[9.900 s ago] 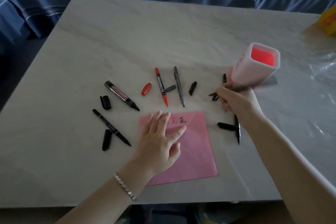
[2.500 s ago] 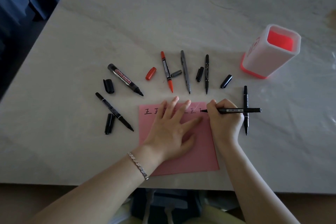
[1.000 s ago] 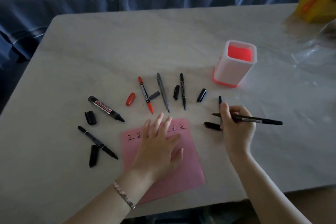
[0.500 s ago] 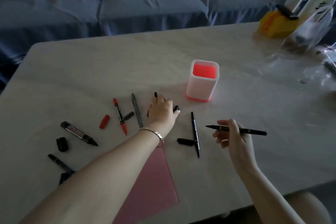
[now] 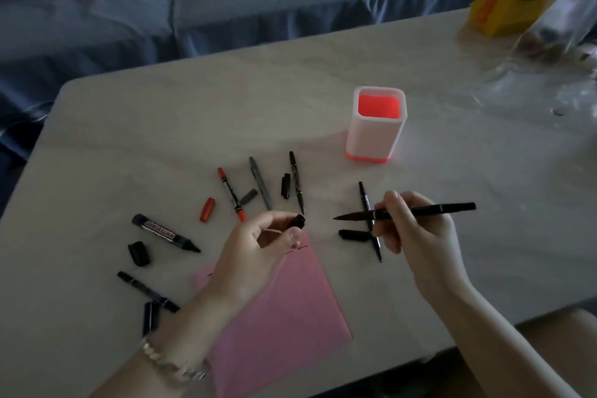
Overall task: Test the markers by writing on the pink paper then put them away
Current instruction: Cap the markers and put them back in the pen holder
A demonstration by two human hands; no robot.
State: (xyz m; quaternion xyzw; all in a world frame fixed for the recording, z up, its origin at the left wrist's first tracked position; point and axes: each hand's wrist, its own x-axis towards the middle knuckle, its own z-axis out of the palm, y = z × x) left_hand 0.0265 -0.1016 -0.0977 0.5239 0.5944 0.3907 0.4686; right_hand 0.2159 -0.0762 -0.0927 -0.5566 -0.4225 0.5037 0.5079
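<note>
My right hand [image 5: 416, 233] grips a thin black marker [image 5: 445, 208], held level above the table with its bare tip pointing left. My left hand [image 5: 255, 252] pinches a black cap [image 5: 298, 221] over the top edge of the pink paper [image 5: 284, 317], which carries small written marks. The cap's open end faces the marker tip, a short gap apart. Several uncapped markers and loose caps lie on the table: a thick whiteboard marker [image 5: 164, 232], a red marker [image 5: 231, 194], a grey pen [image 5: 260, 182]. The white holder with the red inside [image 5: 374, 126] stands upright behind.
Another black marker [image 5: 370, 220] and its cap [image 5: 353, 234] lie under my right hand. A yellow box [image 5: 504, 10] and clear plastic wrap [image 5: 549, 52] sit at the far right corner. A blue sofa [image 5: 193, 3] runs behind the marble table [image 5: 161, 113].
My left hand picked a black cap off the table near the holder and drew it back toward the marker tip. My right hand stopped writing and lifted the marker off the pink paper.
</note>
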